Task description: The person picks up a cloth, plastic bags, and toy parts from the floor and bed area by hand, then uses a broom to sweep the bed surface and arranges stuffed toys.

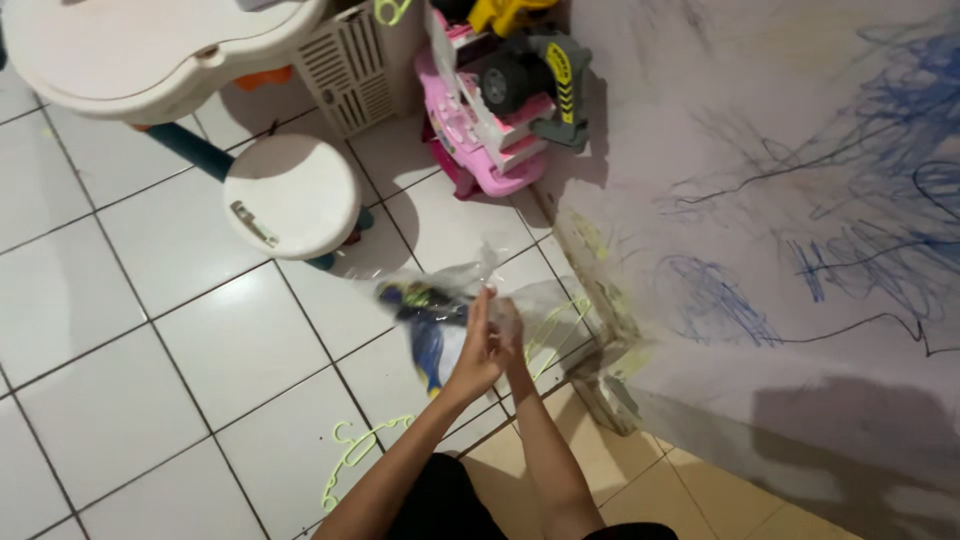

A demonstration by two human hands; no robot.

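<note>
Both hands meet mid-frame over the white tiled floor (150,330), just left of the scribbled wall (780,250). Left hand (478,350) is up with palm edge toward the camera, fingers (480,310) extended and pressed against a clear plastic bag (450,300); it looks like a flat pinch on the bag, not a fist. Right hand (508,325) is mostly hidden behind the left; its fingers touch the same bag, but I cannot tell whether they are clenched or just resting on it. The bag is held in the air above the floor, blurred by motion, with a dark blue and yellow item (425,330) inside it; I cannot tell what kind of item. Both forearms come in from the bottom edge, crossing near the wrists. On the floor near the left forearm lies a light green clothes hanger (350,455). A second pale hanger (560,330) lies on the tiles just right of the hands, by the foot of the wall. Far left: a white round stool (295,195) next to a white plastic child's surface (150,50) with teal legs. Far centre: a cream slotted basket (350,65), then a pink toy car (490,150) against the wall with a grey toy truck (530,75) stacked on it. Wall is covered in blue and black crayon lines. Tan tiles (640,490) at near right.
</note>
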